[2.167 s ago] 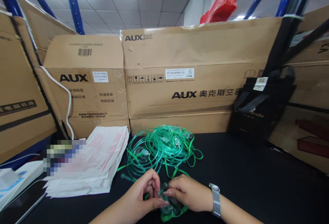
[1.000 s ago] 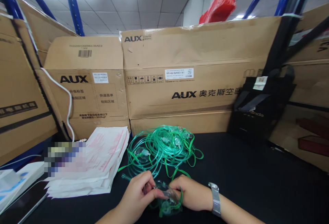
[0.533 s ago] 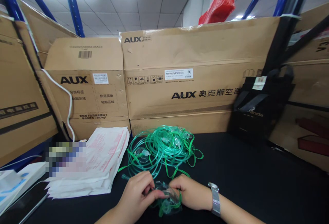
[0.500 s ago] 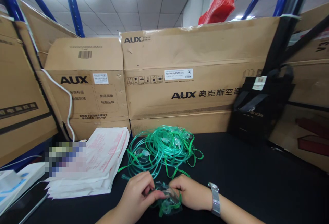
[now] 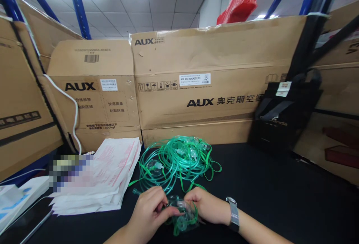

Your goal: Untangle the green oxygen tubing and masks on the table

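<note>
At the near side of the black table, my left hand (image 5: 153, 212) and my right hand (image 5: 206, 206) both grip a clear plastic oxygen mask (image 5: 182, 223) with a green strap. My left thumb and fingers pinch its left side. The right fingers curl around its other side and are partly hidden; a metal-band watch (image 5: 233, 214) is on that wrist. Just beyond my hands lies a heap of coiled green clear tubing (image 5: 174, 165) with more clear masks and green straps in it. A tube end (image 5: 136, 191) sticks out near my left knuckles.
White printed paper bags (image 5: 109, 176) lie stacked at the left, beside a phone (image 5: 25, 221) and a white-and-blue box (image 5: 24, 199). Cardboard boxes (image 5: 218, 117) stand along the back of the black table (image 5: 266, 191). A black bag (image 5: 280, 120) stands at the right rear.
The mask between my hands has shifted and turned slightly. Both hands keep their hold in nearly the same place, and the coiled tubing has not moved.
</note>
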A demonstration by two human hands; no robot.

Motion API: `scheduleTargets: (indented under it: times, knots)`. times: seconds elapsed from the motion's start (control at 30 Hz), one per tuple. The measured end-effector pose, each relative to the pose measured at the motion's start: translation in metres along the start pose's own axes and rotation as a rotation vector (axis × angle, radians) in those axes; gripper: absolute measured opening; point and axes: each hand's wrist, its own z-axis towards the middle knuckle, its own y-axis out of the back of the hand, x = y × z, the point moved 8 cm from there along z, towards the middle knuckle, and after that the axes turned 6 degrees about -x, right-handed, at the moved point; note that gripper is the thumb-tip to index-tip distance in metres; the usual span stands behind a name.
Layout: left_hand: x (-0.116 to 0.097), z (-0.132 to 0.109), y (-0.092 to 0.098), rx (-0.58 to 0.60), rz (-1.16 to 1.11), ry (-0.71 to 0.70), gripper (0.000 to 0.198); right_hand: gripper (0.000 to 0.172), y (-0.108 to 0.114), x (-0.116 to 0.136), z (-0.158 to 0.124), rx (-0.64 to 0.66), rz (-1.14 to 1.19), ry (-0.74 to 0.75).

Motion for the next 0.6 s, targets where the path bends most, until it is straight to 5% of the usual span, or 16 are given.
scheduleTargets:
  times: [0.2, 0.47, 0.6]
  knots:
    - [0.003, -0.002, -0.011, 0.08, 0.035, 0.011, 0.03, 0.049, 0.012, 0.014, -0.002, -0.111, -0.194, 0.113]
    - [0.035, -0.008, -0.018, 0.064, -0.291, 0.546, 0.034, 0.044, 0.016, 0.001, 0.007, -0.188, -0.03, 0.071]
    - [0.044, -0.007, -0.014, 0.001, -0.347, 0.615, 0.032, 0.049, 0.025, 0.005, 0.005, -0.266, 0.07, 0.116]
